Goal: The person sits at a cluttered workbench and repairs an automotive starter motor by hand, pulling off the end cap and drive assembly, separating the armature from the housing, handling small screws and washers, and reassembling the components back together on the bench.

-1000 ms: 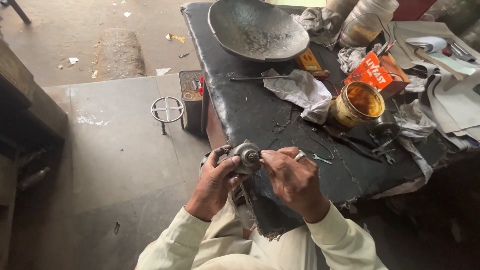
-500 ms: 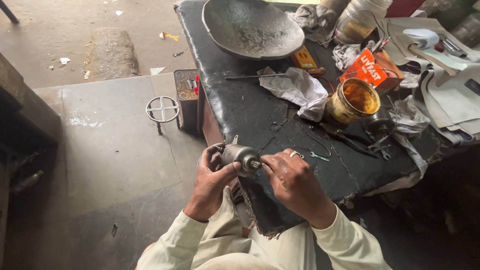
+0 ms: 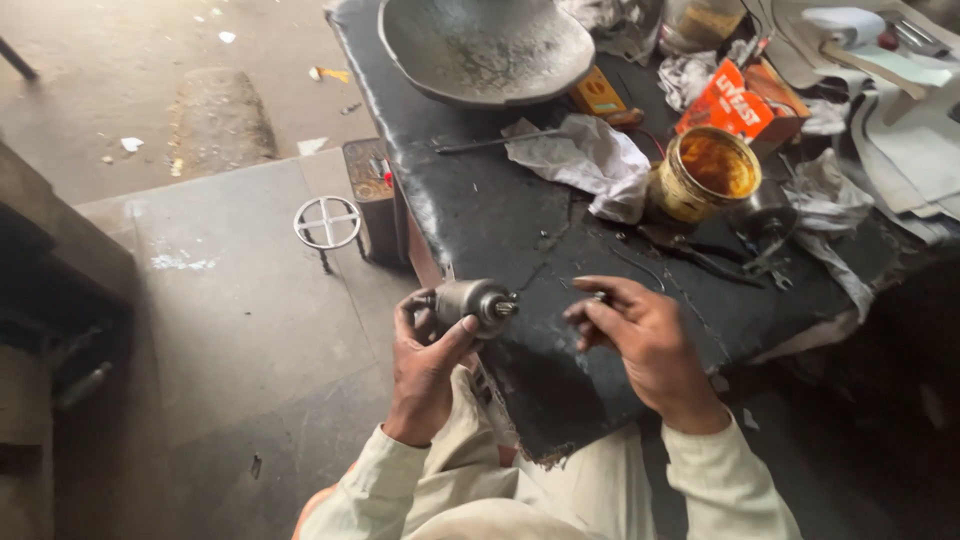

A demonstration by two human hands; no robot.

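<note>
My left hand [image 3: 425, 355] grips a small grey metal motor-like cylinder [image 3: 472, 300] with a toothed shaft end pointing right, held at the near left edge of the dark workbench [image 3: 480, 210]. My right hand [image 3: 625, 325] is a little to the right of it, apart from the cylinder, fingers curled with a ring on one finger. Whether a small part sits between those fingertips is too small to tell.
On the bench lie a large grey metal bowl [image 3: 485, 45], a crumpled rag [image 3: 585, 160], a thin rod [image 3: 490, 143], an open tin of amber grease [image 3: 710, 172], an orange box [image 3: 730, 100], pliers-like tools [image 3: 700, 255] and papers. A wire ring stand [image 3: 327, 222] is on the concrete floor at left.
My right hand has come off the cylinder's end and moved right. The left hand keeps hold of the cylinder, which is now turned with its shaft end to the right.
</note>
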